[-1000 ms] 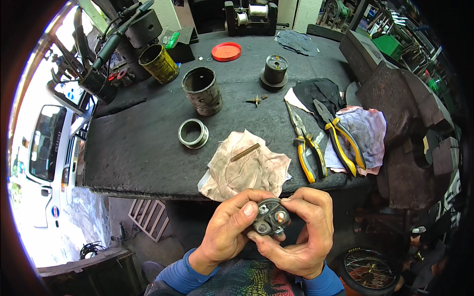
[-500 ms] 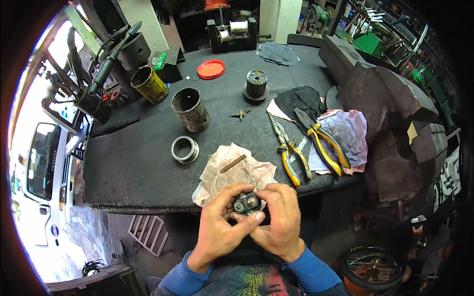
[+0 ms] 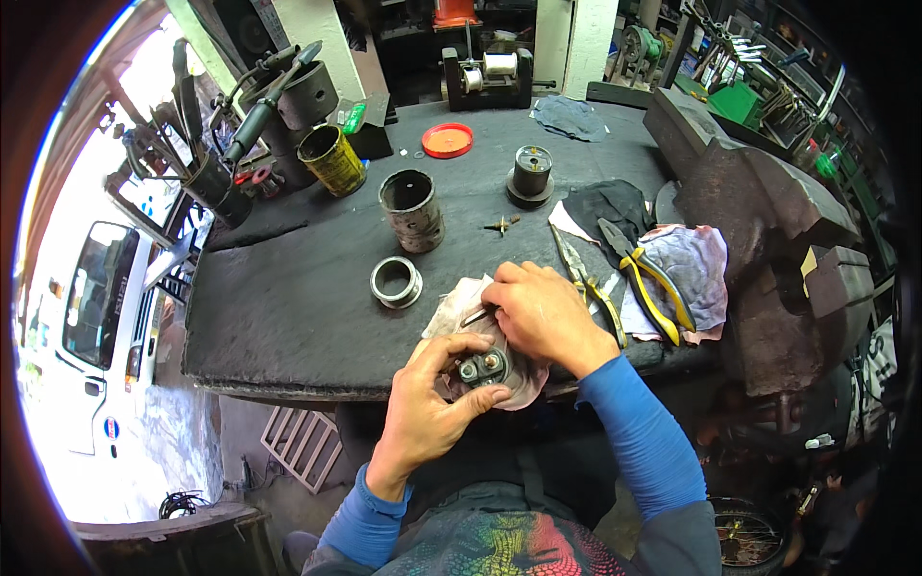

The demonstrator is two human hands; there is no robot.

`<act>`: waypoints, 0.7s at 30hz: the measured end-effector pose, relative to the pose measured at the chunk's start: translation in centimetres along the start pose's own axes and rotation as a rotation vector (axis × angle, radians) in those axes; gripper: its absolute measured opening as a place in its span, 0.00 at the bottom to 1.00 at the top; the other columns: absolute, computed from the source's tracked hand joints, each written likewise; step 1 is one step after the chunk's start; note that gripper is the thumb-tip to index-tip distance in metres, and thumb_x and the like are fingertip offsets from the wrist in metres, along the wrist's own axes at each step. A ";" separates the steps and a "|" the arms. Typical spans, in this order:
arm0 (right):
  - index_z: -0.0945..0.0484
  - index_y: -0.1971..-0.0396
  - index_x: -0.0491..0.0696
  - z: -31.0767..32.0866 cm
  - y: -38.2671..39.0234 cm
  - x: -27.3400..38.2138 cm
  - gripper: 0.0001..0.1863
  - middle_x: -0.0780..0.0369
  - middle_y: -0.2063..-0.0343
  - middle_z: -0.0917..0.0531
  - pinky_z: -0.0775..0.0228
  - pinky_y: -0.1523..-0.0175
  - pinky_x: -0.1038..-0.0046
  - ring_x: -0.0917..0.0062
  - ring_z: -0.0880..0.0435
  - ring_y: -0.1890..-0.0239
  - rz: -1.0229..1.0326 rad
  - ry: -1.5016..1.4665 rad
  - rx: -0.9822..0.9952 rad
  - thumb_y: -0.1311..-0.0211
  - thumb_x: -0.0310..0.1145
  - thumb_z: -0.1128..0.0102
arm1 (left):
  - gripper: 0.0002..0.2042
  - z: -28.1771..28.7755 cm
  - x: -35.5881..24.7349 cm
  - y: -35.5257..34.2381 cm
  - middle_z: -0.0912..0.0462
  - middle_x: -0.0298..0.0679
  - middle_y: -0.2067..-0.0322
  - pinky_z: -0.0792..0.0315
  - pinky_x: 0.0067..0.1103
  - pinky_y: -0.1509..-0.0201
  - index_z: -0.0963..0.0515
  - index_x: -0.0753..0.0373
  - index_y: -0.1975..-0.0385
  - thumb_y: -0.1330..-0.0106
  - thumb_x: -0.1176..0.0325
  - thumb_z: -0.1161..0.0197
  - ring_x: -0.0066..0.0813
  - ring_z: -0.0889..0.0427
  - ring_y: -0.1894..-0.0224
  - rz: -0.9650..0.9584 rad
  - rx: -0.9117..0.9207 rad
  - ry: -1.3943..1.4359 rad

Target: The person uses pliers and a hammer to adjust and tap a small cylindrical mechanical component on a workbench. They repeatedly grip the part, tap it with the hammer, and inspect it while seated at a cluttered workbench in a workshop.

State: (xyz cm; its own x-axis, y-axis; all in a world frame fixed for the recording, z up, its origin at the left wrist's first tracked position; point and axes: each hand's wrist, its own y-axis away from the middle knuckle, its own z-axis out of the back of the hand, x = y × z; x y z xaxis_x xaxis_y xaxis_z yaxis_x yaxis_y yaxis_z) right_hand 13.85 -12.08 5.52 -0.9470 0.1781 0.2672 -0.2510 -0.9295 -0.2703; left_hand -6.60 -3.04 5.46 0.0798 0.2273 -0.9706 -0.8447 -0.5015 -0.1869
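Observation:
My left hand [image 3: 424, 408] is closed around a small dark metal block [image 3: 483, 369] with two round fittings on its face, one with a coppery centre. It holds the block at the table's front edge, over a stained pale cloth [image 3: 449, 315]. Just beyond it, my right hand [image 3: 549, 322] reaches down to the cloth, fingertips pinched on the end of a thin brownish metal pin [image 3: 473, 318]. The pin's near end shows; my fingers cover the rest. To the right of that hand lie long-nose pliers [image 3: 607, 312] and combination pliers [image 3: 663, 293], both yellow-and-black handled.
On the dark table [image 3: 279, 317] stand a metal ring [image 3: 395, 282], a worn cylinder [image 3: 413, 213], a flanged round part [image 3: 530, 175], a small brass-coloured piece [image 3: 501, 225] and a red lid [image 3: 448, 141]. A yellow can [image 3: 332, 161] stands back left; a big vise [image 3: 768, 211] fills the right.
My right hand has left the metal block and moved forward to the pin on the cloth. My left hand keeps the block alone. The whole view has shifted slightly.

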 end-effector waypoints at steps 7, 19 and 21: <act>0.15 0.62 0.43 1.2 0.4 -0.2 0.10 0.52 0.63 0.16 0.22 0.48 0.53 0.53 0.15 0.56 -0.077 -0.012 -0.105 0.42 0.29 0.35 | 0.23 0.1 1.3 -1.1 0.11 0.43 0.51 0.20 0.30 0.41 0.17 0.65 0.45 0.37 0.66 0.17 0.33 0.13 0.48 -0.081 0.065 -0.221; 0.16 0.56 0.39 5.0 9.2 2.1 0.10 0.67 0.65 0.16 0.27 0.57 0.78 0.85 0.21 0.65 -0.470 -0.762 -0.501 0.35 0.20 0.26 | 0.25 -0.2 0.1 -1.8 0.13 0.43 0.43 0.18 0.29 0.35 0.19 0.67 0.40 0.37 0.75 0.19 0.30 0.13 0.42 0.069 0.128 0.216; 0.18 0.53 0.38 4.6 10.1 3.0 0.10 0.68 0.61 0.18 0.28 0.55 0.83 0.88 0.21 0.61 -0.513 -0.952 -0.544 0.31 0.19 0.27 | 0.23 -0.1 -0.6 -2.8 0.12 0.43 0.45 0.20 0.29 0.35 0.17 0.66 0.42 0.37 0.74 0.20 0.31 0.13 0.42 -0.096 0.159 -0.242</act>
State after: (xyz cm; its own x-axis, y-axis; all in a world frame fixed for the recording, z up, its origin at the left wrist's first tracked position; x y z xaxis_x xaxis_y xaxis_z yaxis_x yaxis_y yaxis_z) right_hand 9.43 -22.40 7.85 -0.2438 -0.0358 0.9692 -0.8221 -0.5226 -0.2261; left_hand -4.28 -1.84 6.57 0.0510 0.4693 -0.8815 -0.9133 -0.3352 -0.2313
